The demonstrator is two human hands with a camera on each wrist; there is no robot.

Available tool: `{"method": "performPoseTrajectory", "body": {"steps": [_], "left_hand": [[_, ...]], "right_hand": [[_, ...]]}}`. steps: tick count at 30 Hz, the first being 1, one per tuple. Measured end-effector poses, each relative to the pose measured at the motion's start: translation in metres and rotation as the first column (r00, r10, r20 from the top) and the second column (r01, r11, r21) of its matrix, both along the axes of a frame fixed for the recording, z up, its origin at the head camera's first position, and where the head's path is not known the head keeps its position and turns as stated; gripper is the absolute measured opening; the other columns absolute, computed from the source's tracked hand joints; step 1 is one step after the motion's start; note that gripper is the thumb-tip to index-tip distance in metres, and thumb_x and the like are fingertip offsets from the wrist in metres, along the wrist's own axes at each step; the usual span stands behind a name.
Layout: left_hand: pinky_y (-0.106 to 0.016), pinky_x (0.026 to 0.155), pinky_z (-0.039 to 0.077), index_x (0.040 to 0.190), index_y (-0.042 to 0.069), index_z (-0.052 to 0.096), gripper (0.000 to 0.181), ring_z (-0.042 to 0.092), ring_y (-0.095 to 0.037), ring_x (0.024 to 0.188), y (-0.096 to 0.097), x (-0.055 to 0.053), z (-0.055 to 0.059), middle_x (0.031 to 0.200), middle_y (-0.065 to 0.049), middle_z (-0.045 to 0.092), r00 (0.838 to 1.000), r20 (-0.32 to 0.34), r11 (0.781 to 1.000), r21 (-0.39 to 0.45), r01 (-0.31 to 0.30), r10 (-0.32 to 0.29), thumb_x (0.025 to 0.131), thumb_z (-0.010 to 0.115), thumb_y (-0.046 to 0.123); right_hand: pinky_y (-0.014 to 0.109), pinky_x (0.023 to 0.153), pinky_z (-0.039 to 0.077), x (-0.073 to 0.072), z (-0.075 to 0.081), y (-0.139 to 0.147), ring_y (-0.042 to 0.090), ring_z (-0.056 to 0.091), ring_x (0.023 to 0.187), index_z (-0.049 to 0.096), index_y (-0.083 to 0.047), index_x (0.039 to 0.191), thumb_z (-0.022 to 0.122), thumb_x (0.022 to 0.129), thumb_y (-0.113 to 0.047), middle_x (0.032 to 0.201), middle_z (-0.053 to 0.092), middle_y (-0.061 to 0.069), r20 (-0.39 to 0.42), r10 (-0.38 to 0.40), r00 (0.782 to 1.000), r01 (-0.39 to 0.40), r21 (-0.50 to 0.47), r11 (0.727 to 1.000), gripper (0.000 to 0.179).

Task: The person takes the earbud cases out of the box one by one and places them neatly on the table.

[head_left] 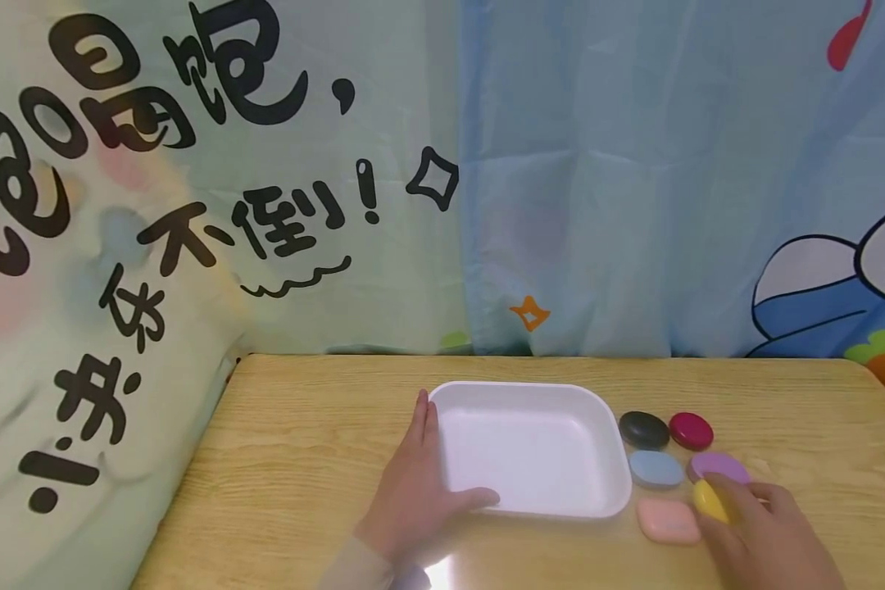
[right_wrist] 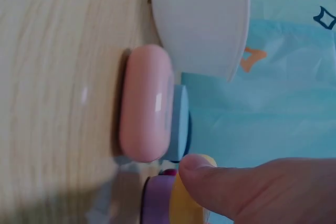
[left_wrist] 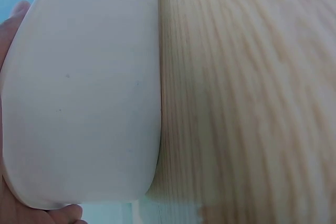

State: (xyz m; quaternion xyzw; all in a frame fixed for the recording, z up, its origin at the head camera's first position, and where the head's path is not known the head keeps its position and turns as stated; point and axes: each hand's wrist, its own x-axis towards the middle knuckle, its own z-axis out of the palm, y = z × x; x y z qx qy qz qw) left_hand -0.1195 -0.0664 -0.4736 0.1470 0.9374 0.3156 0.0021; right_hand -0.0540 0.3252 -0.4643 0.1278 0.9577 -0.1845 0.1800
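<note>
A shallow white tray (head_left: 531,447) lies on the table. My left hand (head_left: 420,492) rests at its left side, fingers straight along the outer wall and thumb across the near rim. The left wrist view shows the tray's outer wall (left_wrist: 84,93) close up. My right hand (head_left: 767,524) pinches a yellow rounded soap-like piece (head_left: 708,501) between thumb and fingers. This piece is right beside a purple oval piece (head_left: 719,467); I cannot tell whether they touch. A pink rounded block (head_left: 667,522) lies just left of that hand, smooth and glossy in the right wrist view.
Right of the tray lie a light blue oval piece (head_left: 656,469), a black oval piece (head_left: 644,430) and a dark red round piece (head_left: 692,431). A printed curtain (head_left: 605,180) hangs behind the wooden table (head_left: 302,434) and along its left side.
</note>
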Motion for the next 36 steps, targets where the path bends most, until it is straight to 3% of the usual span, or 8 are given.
{"method": "performPoseTrajectory", "body": {"steps": [6, 13, 29, 36], "left_hand": [[-0.043, 0.111, 0.041, 0.16, -0.002, 0.013, 0.137, 0.028, -0.031, 0.148, 0.001, 0.0, 0.003, 0.169, -0.011, 0.002, 1.0, 0.008, 1.0, 0.004, 0.001, -0.001, 0.067, 0.067, 0.084], [-0.043, 0.11, 0.042, 0.16, -0.001, 0.012, 0.137, 0.031, -0.033, 0.147, 0.001, 0.0, 0.003, 0.169, -0.011, 0.004, 1.0, 0.006, 1.0, 0.016, -0.003, 0.003, 0.067, 0.069, 0.083], [-0.044, 0.11, 0.042, 0.159, -0.002, 0.014, 0.136, 0.033, -0.032, 0.146, 0.001, 0.002, 0.004, 0.169, -0.01, 0.004, 1.0, -0.001, 1.0, 0.017, -0.003, 0.003, 0.068, 0.069, 0.082], [-0.044, 0.109, 0.043, 0.159, -0.002, 0.014, 0.136, 0.034, -0.033, 0.146, 0.001, 0.002, 0.004, 0.169, -0.011, 0.005, 1.0, -0.008, 1.0, 0.013, -0.003, 0.003, 0.068, 0.069, 0.082]], "right_hand": [[0.069, 0.086, 0.046, 0.004, -0.007, 0.005, 0.054, 0.047, 0.105, 0.042, 0.005, 0.146, 0.057, 0.099, -0.052, 0.124, 0.041, 0.039, -0.078, 0.03, 0.997, -0.029, 0.014, 0.999, 0.075], [0.066, 0.084, 0.048, 0.006, -0.017, 0.01, 0.052, 0.049, 0.105, 0.041, 0.001, 0.148, 0.059, 0.098, -0.052, 0.126, 0.041, 0.038, -0.009, 0.004, 1.0, -0.004, -0.015, 1.0, 0.076], [0.061, 0.08, 0.051, 0.005, -0.025, 0.016, 0.046, 0.051, 0.099, 0.041, 0.0, 0.148, 0.063, 0.095, -0.052, 0.12, 0.045, 0.036, 0.044, 0.031, 0.999, -0.031, -0.003, 1.0, 0.078], [0.067, 0.088, 0.047, 0.007, -0.024, 0.012, 0.05, 0.05, 0.101, 0.037, 0.01, 0.143, 0.07, 0.093, -0.045, 0.121, 0.043, 0.04, -0.018, 0.003, 1.0, -0.003, 0.024, 1.0, 0.081]]}}
